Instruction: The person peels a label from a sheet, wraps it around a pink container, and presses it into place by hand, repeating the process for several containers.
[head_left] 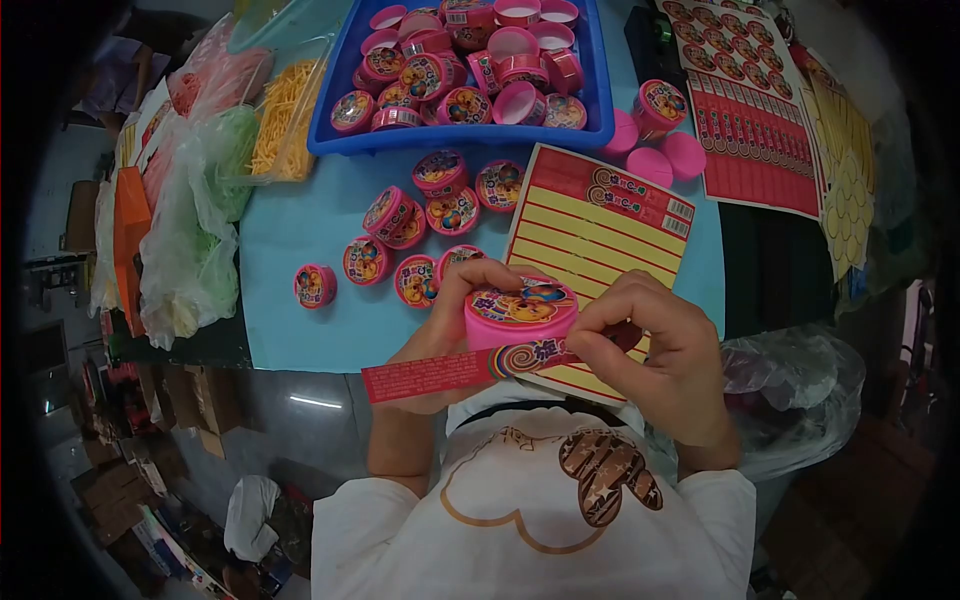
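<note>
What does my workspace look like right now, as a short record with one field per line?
left hand: fingers hold a pink container, printed lid up
right hand: fingers pinch a red label strip
strip position: across the container's side, its left end in front of the left hand
label sheet: red strips at the far end, yellow rows nearer
blue tub: holds more pink containers
loose containers: on the table, between tub and left hand
</note>
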